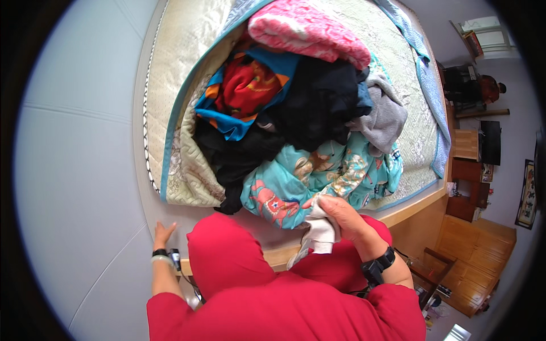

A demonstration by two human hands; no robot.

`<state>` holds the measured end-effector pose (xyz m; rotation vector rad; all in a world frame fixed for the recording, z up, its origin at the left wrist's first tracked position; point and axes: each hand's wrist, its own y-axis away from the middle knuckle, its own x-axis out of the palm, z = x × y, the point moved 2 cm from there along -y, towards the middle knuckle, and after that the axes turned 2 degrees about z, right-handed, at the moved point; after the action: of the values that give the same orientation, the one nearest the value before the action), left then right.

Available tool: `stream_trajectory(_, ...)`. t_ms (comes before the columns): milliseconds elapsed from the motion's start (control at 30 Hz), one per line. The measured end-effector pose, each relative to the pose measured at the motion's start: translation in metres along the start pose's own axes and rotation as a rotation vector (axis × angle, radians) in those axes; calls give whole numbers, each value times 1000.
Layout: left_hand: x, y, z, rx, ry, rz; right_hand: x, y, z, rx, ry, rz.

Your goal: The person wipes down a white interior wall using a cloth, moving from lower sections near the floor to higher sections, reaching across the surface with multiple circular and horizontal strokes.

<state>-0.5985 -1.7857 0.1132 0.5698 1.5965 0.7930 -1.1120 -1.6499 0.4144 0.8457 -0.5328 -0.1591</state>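
Note:
My right hand (343, 218) grips a crumpled white ribbed cloth (320, 232), perhaps a knitted garment cuff, above my red-clothed lap. Just beyond it lies a turquoise printed quilt (273, 200) with animal figures, bunched at the near side of a heap. Off to the left, my left hand (163, 233) is empty with its fingers apart, near the bed's edge beside the wall. Black clothing (320, 98), a red, blue and orange garment (249, 85) and a grey fleece cloth (381, 113) are piled together behind the quilt.
A rolled pink and white blanket (307, 30) tops the heap on a quilted bedspread (413, 149). The bed's wooden rail (394, 217) runs along the right. A pale wall (81, 162) borders the left. Far right are a person (490, 89) and wooden cabinets (473, 255).

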Motion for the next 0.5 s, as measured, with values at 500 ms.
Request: stream_trajectory(500,-125,275,-286,976,-205,-485,-107,131,-27,-624,748,-701)
